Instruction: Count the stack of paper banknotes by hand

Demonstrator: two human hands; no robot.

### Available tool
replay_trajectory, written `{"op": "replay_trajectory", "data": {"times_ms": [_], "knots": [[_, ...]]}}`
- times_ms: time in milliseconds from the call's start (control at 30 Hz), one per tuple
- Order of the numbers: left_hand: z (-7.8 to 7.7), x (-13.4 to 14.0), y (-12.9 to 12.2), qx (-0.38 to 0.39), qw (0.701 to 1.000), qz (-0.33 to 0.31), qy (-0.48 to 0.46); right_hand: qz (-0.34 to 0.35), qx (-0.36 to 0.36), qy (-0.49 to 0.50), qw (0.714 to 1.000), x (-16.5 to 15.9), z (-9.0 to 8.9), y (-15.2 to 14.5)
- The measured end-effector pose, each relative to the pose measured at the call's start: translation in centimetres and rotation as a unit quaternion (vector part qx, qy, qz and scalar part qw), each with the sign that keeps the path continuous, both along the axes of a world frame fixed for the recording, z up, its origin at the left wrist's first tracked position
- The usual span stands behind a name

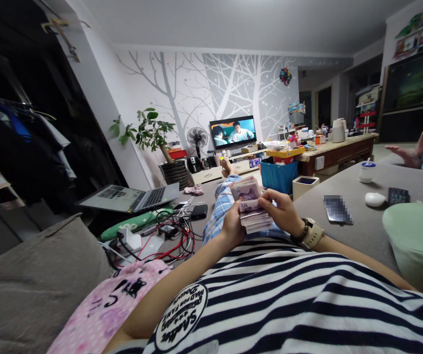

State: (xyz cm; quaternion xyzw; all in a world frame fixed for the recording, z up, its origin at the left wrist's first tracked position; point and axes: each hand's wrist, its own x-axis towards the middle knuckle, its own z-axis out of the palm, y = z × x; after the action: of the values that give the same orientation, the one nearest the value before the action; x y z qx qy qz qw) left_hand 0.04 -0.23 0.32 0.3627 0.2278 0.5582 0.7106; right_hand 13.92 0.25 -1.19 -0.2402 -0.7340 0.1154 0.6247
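A thick stack of purple-grey banknotes, the upper ones marked with a 5, is bent over in front of my striped shirt. My left hand is closed around its left side, the thumb on top. From the right, my right hand pinches the edge of a note between thumb and fingers. A dark bracelet and a pale watch circle the right wrist. The notes' upper ends stand fanned above my fingers. Beneath the money lie my legs in blue checked trousers.
Left are an open laptop, tangled cables and a black box. On the grey sofa at right lie a phone, a white mouse, a remote and a green cushion. Another person's foot shows far right.
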Motion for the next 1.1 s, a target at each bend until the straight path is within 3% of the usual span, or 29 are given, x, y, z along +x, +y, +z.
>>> {"op": "replay_trajectory", "data": {"times_ms": [1100], "knots": [[-0.24, 0.11, -0.01, -0.017, 1.0, 0.017, 0.0, 0.048, -0.023, 0.025, 0.998, -0.1, -0.18, 0.0]]}}
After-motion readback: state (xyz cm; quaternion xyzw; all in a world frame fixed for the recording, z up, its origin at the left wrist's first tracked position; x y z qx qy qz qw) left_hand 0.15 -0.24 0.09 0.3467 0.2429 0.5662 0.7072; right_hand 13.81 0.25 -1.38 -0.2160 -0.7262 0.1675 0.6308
